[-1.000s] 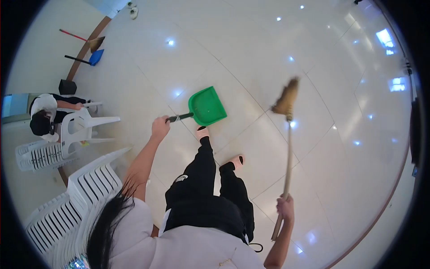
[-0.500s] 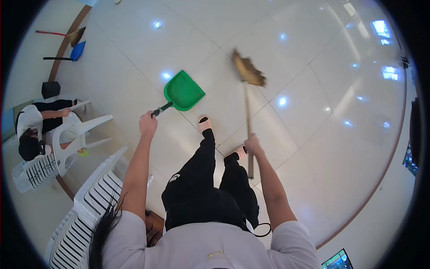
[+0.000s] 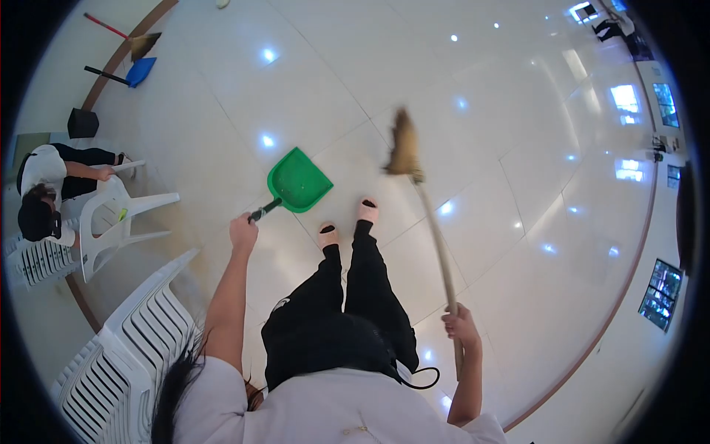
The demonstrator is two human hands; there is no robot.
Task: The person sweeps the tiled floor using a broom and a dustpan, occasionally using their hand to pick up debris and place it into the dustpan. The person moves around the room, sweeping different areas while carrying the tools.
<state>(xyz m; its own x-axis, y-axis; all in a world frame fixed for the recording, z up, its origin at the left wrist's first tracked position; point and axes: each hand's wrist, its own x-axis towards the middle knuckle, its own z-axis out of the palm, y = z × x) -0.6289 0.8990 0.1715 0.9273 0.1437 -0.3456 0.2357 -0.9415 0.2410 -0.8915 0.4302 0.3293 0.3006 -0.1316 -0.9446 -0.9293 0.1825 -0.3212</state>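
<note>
Gripping the black handle of the green dustpan point(image 3: 298, 181), my left hand point(image 3: 242, 231) is closed tight around it, arm stretched forward. The pan sits low ahead of my left foot, to the left of the broom head; I cannot tell whether its lip touches the floor point(image 3: 355, 81). My right hand point(image 3: 461, 325) is wrapped around the upper part of the broom point(image 3: 436, 240), whose stick slants forward and to the left, so the bristle head point(image 3: 404, 148) hangs blurred just beyond my right foot.

As for the sweeping, I judge it barely begun or between passes. The pan looks empty, plain green inside with no dust or scraps that I can make out, and the glossy tiles around my feet show no litter either, only light spots. Fine dust would be too small to see.

To my left are stacked white chairs point(image 3: 126, 355). Farther off a person point(image 3: 44, 185) sits at another white chair point(image 3: 118, 214). By the far wall lie a second broom point(image 3: 137, 43), a blue dustpan point(image 3: 139, 72) and a black bin point(image 3: 83, 122), whose inside is hidden from me.
</note>
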